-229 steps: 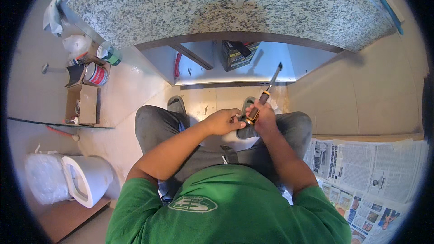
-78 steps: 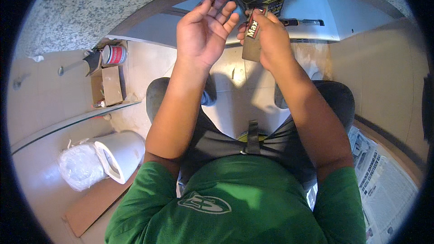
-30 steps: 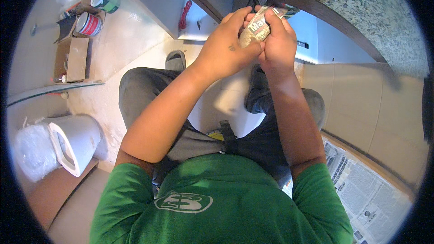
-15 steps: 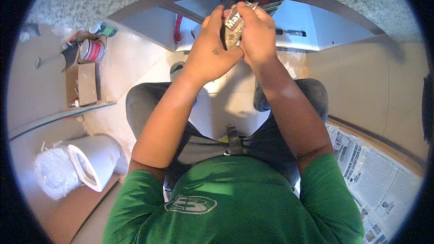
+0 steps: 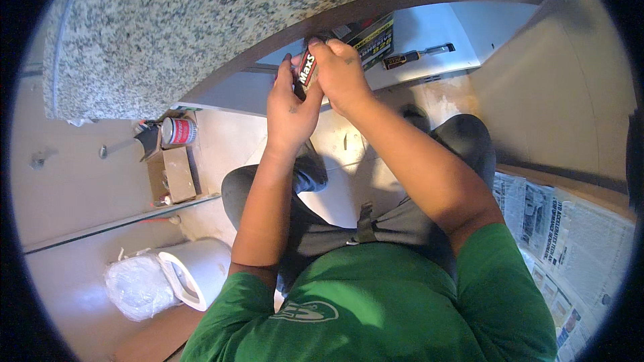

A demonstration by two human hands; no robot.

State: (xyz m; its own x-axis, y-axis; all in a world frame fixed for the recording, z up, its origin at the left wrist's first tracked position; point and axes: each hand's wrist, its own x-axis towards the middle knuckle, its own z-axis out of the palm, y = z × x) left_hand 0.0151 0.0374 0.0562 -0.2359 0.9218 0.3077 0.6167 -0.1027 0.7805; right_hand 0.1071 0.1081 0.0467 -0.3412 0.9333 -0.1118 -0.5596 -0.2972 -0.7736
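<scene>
Between both hands, at the open cabinet under the counter, is a small printed package (image 5: 307,70) with a dark red label and pale lettering. My left hand (image 5: 292,112) grips its near left side, fingers curled behind it and partly hidden. My right hand (image 5: 341,75) holds it from the right, the thumb over its upper end. Right of the hands, on the white cabinet floor, lies a tool (image 5: 404,59) with a black-and-yellow handle and a metal shaft. A black printed box or card (image 5: 376,41) with yellow and white lettering stands just behind my right hand.
A speckled granite countertop (image 5: 168,40) overhangs the cabinet, close above my hands. At left are an open cardboard box (image 5: 180,173) and a can with a red label (image 5: 178,131). Lower left lies a white hollow fixture (image 5: 204,268) beside clear plastic wrapping (image 5: 139,286). Newspaper (image 5: 577,241) covers a surface at right.
The view has shifted, showing more countertop and more of the cabinet's contents. Both hands, still holding the package, now appear further left and lower, and the package has turned slightly.
</scene>
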